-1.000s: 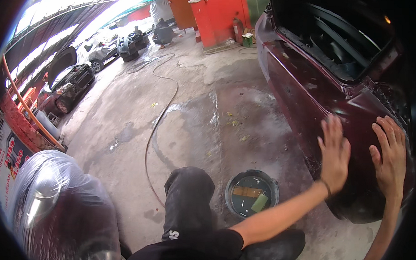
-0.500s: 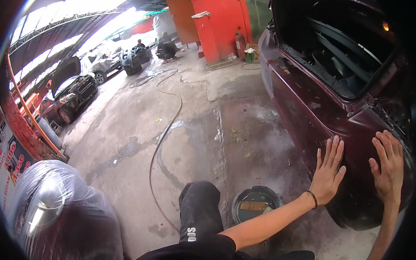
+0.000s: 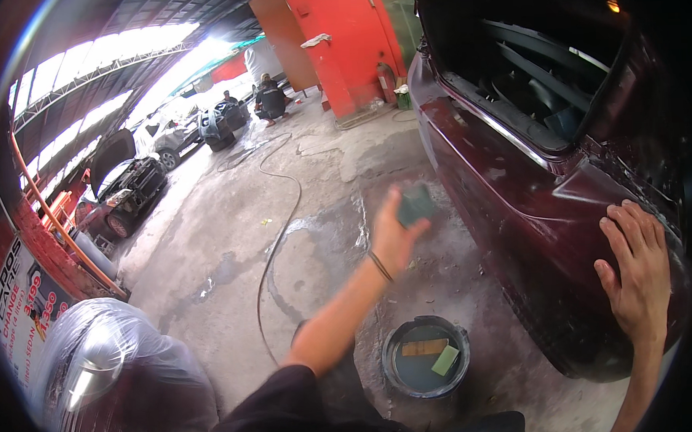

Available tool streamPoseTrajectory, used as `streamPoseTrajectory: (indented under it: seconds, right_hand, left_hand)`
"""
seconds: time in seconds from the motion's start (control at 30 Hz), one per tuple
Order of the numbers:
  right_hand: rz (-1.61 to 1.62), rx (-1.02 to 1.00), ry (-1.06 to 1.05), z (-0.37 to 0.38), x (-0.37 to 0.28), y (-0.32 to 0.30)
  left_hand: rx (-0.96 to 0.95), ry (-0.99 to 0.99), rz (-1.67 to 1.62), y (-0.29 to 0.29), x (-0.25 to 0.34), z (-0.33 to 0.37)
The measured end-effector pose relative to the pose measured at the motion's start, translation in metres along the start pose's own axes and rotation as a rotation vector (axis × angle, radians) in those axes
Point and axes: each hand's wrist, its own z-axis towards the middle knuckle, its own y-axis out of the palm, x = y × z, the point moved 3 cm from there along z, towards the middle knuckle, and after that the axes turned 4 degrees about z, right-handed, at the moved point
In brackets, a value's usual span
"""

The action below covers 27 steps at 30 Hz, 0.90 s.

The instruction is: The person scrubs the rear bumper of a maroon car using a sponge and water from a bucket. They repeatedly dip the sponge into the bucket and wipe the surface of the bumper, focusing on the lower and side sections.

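- One dark green block (image 3: 415, 204) is at the fingertips of the left hand (image 3: 395, 241); the thumb stands apart from the partly curled fingers, and the block seems pinched between them; blur leaves the exact hold unclear.
- One right hand (image 3: 637, 270) lies palm down, fingers lightly spread, holding nothing; it touches the single maroon car panel (image 3: 542, 266), which stands to the right of the left fingers.
- One step seems in hand: rubbing the panel with the block, at a break in contact, since the block shows over the floor (image 3: 225, 243); another pass would call for carrying it rightward, laying it flat and pressing evenly, the right fingers steadying.
- One round black basin (image 3: 389, 367) sits below the left fingers, near the panel; two things lie in it, one brown strip (image 3: 424, 347) and one light green pad (image 3: 445, 360); whether these touch is hard to tell.
- One hose (image 3: 298, 189) winds left of the left fingers; one plastic-wrapped dark red thing (image 3: 130, 376) stands farther left and lower.
- Well beyond the fingertips: one red pillar (image 3: 355, 48); one fire extinguisher (image 3: 387, 81) beside it; one dark car (image 3: 128, 185), hood up; one crouching person (image 3: 269, 100) and one dimmer person (image 3: 228, 97), two in all.
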Motion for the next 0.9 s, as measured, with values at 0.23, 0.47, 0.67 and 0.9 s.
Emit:
streamPoseTrajectory:
  seconds: [0.23,0.47,0.67,0.9]
  right_hand:
    - [0.148,0.052,-0.004,0.013,-0.016,0.001]
    - [0.14,0.094,-0.037,0.006,0.002,0.001]
    - [0.067,0.072,-0.083,0.027,-0.02,-0.012]
    - [0.056,0.111,-0.008,0.013,-0.019,-0.025]
  left_hand:
    - [0.211,0.343,0.751,-0.074,0.288,0.178]
    - [0.127,0.558,0.955,0.032,0.342,0.128]
    - [-0.565,0.59,1.415,-0.064,0.098,0.037]
    - [-0.898,-0.365,1.891,-0.165,-0.296,-0.172]
